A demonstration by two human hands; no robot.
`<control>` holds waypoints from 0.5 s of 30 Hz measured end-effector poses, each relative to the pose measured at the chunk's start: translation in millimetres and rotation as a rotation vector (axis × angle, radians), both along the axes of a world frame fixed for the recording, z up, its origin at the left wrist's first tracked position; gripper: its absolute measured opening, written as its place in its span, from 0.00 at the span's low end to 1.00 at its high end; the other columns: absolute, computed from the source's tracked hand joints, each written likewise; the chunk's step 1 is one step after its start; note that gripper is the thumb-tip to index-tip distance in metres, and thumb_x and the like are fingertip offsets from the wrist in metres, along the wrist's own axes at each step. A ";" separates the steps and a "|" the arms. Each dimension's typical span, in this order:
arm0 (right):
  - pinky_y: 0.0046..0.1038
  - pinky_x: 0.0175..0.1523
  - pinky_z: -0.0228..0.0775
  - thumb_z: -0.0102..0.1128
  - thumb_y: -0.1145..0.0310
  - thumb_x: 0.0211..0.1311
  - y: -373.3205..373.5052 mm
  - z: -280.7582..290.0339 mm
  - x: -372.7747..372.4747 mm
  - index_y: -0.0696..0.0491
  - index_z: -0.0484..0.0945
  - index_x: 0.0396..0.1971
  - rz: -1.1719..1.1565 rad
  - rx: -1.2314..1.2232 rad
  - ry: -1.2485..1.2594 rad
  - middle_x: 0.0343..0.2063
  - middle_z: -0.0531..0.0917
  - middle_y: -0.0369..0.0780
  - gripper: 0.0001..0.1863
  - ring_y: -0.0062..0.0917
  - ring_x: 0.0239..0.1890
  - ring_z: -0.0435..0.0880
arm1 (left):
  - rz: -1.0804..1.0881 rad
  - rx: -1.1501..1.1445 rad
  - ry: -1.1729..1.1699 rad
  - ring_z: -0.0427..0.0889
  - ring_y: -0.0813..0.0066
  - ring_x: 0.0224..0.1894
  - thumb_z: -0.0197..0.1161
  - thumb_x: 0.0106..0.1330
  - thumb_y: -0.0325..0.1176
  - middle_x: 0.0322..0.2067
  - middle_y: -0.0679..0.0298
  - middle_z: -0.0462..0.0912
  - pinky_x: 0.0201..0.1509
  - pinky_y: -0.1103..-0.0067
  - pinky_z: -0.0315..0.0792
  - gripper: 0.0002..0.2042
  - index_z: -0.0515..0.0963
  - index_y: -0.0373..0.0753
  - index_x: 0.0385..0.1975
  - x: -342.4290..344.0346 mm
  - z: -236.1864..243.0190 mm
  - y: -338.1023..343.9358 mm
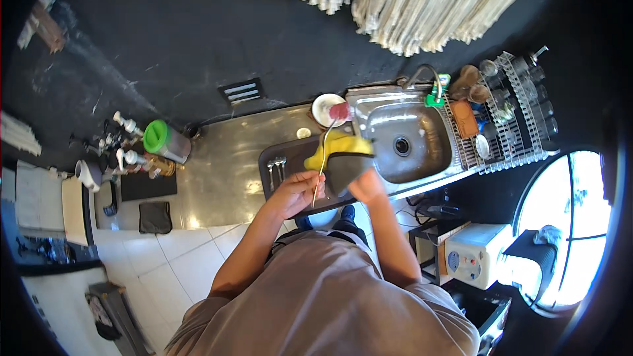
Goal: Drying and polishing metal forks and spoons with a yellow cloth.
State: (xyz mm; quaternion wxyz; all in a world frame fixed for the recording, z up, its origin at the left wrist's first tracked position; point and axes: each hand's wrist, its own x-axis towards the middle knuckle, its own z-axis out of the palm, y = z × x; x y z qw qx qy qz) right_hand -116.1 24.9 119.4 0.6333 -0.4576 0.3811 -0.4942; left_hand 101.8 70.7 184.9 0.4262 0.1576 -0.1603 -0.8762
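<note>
Head view: a long spoon (pixel 324 158) was gripped by the left hand (pixel 298 192), its handle angled up-right past the yellow cloth (pixel 337 148) clutched in the right hand (pixel 366 186).

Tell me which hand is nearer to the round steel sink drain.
Right. The right hand, gripping a yellow-and-dark cloth, sits just beside the steel sink basin with its round drain. The left hand, holding a long thin metal utensil, is farther left, over the dark tray.

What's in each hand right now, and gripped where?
The left hand pinches a long thin metal utensil at its lower handle end. The right hand grips a yellow and dark cloth by its lower part, bunched around the utensil.
</note>
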 end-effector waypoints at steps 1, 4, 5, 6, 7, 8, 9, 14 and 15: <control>0.35 0.59 0.70 0.50 0.60 0.69 4.9 -9.4 10.5 0.55 0.74 0.52 0.044 0.053 -0.156 0.48 0.80 0.41 0.18 0.31 0.51 0.79 | -0.024 -0.007 0.000 0.74 0.77 0.32 0.59 0.69 0.34 0.29 0.67 0.77 0.42 0.80 0.68 0.09 0.77 0.35 0.41 -6.9 1.5 1.6; 0.30 0.50 0.75 0.50 0.66 0.69 12.8 45.5 33.0 0.55 0.75 0.47 0.097 0.431 -0.707 0.41 0.82 0.39 0.13 0.26 0.45 0.82 | -0.189 0.032 0.138 0.68 0.79 0.33 0.61 0.67 0.38 0.29 0.71 0.69 0.41 0.81 0.64 0.10 0.74 0.40 0.38 -20.0 -3.1 6.3; 0.30 0.51 0.75 0.49 0.65 0.69 13.7 58.1 38.1 0.56 0.75 0.48 -0.020 0.484 -0.667 0.43 0.82 0.39 0.14 0.27 0.46 0.81 | -0.202 0.048 0.090 0.68 0.81 0.32 0.62 0.67 0.40 0.27 0.72 0.68 0.42 0.82 0.63 0.11 0.73 0.40 0.38 -22.4 0.1 7.7; 0.30 0.51 0.75 0.49 0.65 0.69 12.5 61.5 31.4 0.56 0.75 0.48 -0.036 0.476 -0.676 0.43 0.82 0.39 0.14 0.27 0.46 0.81 | -0.187 0.058 0.016 0.67 0.81 0.32 0.63 0.66 0.40 0.26 0.73 0.68 0.41 0.82 0.63 0.11 0.73 0.40 0.37 -25.2 3.7 6.5; 0.30 0.52 0.75 0.48 0.65 0.70 13.3 65.3 20.0 0.56 0.74 0.50 0.043 0.431 -0.672 0.45 0.81 0.40 0.15 0.27 0.47 0.81 | -0.170 0.067 -0.056 0.67 0.82 0.31 0.64 0.65 0.40 0.25 0.73 0.67 0.40 0.82 0.63 0.11 0.73 0.40 0.37 -29.0 7.6 7.5; 0.31 0.53 0.74 0.47 0.64 0.71 15.9 68.7 12.8 0.56 0.73 0.52 0.124 0.386 -0.666 0.47 0.81 0.40 0.16 0.27 0.48 0.81 | -0.185 0.068 -0.060 0.67 0.82 0.31 0.64 0.65 0.40 0.25 0.73 0.67 0.40 0.82 0.63 0.11 0.73 0.40 0.37 -31.9 9.4 9.4; 0.31 0.53 0.74 0.47 0.64 0.71 20.8 71.8 10.4 0.56 0.73 0.52 0.112 0.383 -0.671 0.47 0.81 0.40 0.16 0.27 0.48 0.81 | -0.184 0.077 0.068 0.67 0.83 0.31 0.65 0.64 0.40 0.25 0.74 0.67 0.39 0.83 0.62 0.11 0.73 0.41 0.37 -34.3 10.4 12.8; 0.31 0.54 0.74 0.55 0.67 0.67 28.9 67.1 -1.4 0.56 0.73 0.54 0.251 0.297 -0.813 0.48 0.80 0.40 0.18 0.27 0.49 0.81 | -0.149 0.088 0.075 0.74 0.79 0.34 0.60 0.68 0.39 0.30 0.69 0.76 0.43 0.80 0.68 0.11 0.75 0.38 0.41 -47.8 9.5 12.8; 0.30 0.53 0.74 0.57 0.67 0.66 25.4 67.2 -9.7 0.55 0.74 0.53 0.483 0.257 -1.037 0.47 0.81 0.40 0.17 0.27 0.48 0.81 | -0.164 0.084 0.074 0.74 0.79 0.34 0.60 0.68 0.39 0.30 0.69 0.76 0.43 0.80 0.68 0.11 0.75 0.38 0.41 -43.0 8.1 13.8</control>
